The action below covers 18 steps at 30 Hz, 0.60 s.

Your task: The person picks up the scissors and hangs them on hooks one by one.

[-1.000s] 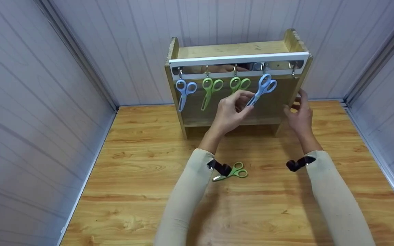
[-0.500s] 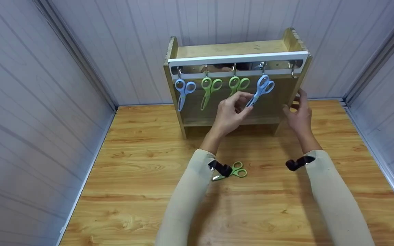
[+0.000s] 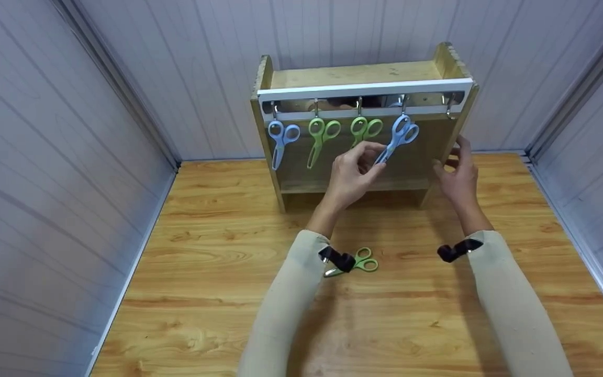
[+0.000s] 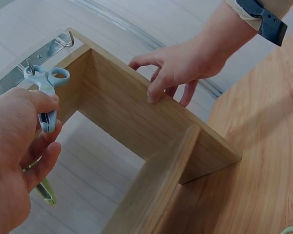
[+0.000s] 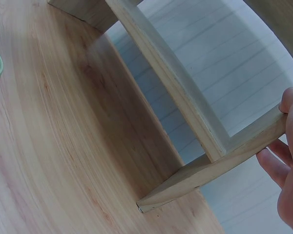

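My left hand point(image 3: 351, 175) pinches the blade end of light-blue scissors point(image 3: 401, 135) between thumb and fingers. One handle ring of these scissors is at the fourth hook of the rail point(image 3: 291, 94); the left wrist view shows the hook tip point(image 4: 31, 66) through the ring. My right hand point(image 3: 458, 178) grips the right side panel of the wooden rack point(image 3: 359, 77), thumb at the front edge and fingers behind. Another blue pair of scissors point(image 3: 279, 137) and green scissors point(image 3: 320, 136) hang at the left. The third pair, green scissors point(image 3: 364, 127), is partly hidden by my left hand.
Bare metal shows on the rightmost hook point(image 3: 449, 109). Another pair of green scissors point(image 3: 367, 263) lies on the wood-grain surface point(image 3: 202, 272), partly hidden by the left wrist's camera mount point(image 3: 337, 258). White panel walls point(image 3: 202, 78) stand behind and at both sides.
The blue scissors in my left hand have shifted slightly left and down at the fourth hook. My right hand stays on the rack's side panel.
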Tool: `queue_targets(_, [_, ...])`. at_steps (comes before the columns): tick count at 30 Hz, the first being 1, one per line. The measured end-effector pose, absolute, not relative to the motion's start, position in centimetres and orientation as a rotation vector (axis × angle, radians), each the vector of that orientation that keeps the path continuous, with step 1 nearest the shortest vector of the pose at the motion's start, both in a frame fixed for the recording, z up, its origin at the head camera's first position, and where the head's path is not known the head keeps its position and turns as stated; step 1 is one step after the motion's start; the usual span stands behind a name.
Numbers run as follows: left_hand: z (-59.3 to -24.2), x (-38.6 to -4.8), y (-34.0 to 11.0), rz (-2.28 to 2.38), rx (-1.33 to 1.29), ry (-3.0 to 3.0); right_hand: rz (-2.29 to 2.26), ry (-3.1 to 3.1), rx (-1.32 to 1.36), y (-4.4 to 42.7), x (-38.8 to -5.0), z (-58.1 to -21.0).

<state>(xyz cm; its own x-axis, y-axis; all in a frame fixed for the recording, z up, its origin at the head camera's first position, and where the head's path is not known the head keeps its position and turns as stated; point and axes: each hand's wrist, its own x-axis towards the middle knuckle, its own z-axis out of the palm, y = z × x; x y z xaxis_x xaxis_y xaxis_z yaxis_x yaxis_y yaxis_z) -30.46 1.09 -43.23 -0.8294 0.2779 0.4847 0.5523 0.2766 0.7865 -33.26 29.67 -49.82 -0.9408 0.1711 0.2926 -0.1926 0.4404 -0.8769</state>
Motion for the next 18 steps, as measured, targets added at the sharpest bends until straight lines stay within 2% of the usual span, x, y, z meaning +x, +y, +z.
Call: queue_targets(18, [-43.83, -30.51, 1.13, -1.571, -0.733, -2.345, 1.485, -2.308, 0.031, 29.53, -33.24, -50.0])
